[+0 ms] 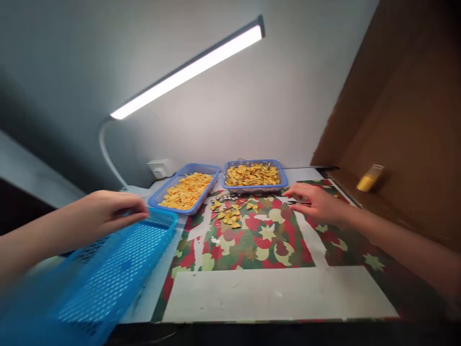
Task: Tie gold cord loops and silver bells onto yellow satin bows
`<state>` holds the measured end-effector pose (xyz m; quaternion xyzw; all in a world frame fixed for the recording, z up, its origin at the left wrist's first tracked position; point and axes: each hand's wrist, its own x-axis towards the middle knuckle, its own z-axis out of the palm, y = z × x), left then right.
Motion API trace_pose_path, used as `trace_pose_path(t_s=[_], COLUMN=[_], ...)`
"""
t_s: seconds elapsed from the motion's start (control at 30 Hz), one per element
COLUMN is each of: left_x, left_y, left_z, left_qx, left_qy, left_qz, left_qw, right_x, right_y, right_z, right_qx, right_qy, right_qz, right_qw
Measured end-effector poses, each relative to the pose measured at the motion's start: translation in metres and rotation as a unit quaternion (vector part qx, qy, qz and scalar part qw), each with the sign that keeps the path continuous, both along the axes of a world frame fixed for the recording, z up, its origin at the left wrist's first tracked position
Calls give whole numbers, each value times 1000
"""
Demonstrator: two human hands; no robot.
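Observation:
My left hand is at the left, above the far end of a bright blue plastic basket. Its fingers are bent and pressed together; whatever they may hold is hidden. At the right, over the patterned table cover, my right hand holds a slim, dark, pointed tool whose exact kind is unclear. Between the hands lies a small pile of yellow bow-shaped pieces, with several shiny silver beads and thin reddish sticks behind it.
Two blue-violet baskets stand at the back, the left basket and the right basket, both filled with yellow pieces. A lit lamp reaches over from the left. A brown cardboard panel borders the right side, with a yellow-filled tube.

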<state>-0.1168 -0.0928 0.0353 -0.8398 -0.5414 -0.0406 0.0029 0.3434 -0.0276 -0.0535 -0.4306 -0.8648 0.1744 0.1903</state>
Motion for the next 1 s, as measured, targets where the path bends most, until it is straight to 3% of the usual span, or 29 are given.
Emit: trace_pose_path(t_s=[0.03, 0.13, 0.23, 0.33, 0.5, 0.67, 0.77, 0.87, 1.0], left_x=[14, 61, 103, 127, 140, 149, 156, 161, 159], left_y=[0, -6, -20, -32, -27, 0, 12, 14, 12], left_z=[9, 20, 3, -27, -65, -74, -78, -88, -108], left_qx=[-57, 5, 92, 156, 194, 179, 229, 330, 449], left_qy=[30, 32, 59, 76, 39, -114, -141, -97, -30], left_qz=[-31, -132, -278, -336, -388, -342, -337, -364, -418], left_qw=[997, 991, 954, 926, 900, 916, 902, 865, 789], right_x=[-19, -80, -130, -150, -131, -104, -99, -98, -92], right_y=[-5, -25, -37, -38, -39, -41, -39, -38, -41], right_z=[11, 36, 35, 14, -20, -33, -38, -44, -49], right_qx=[-12, -151, -268, -347, -401, -411, -447, -486, -488], right_qy=[55, 195, 307, 342, 364, 403, 398, 358, 331], right_qz=[24, 121, 184, 193, 120, 47, 37, 44, 38], right_qw=[998, 962, 894, 852, 832, 816, 800, 796, 807])
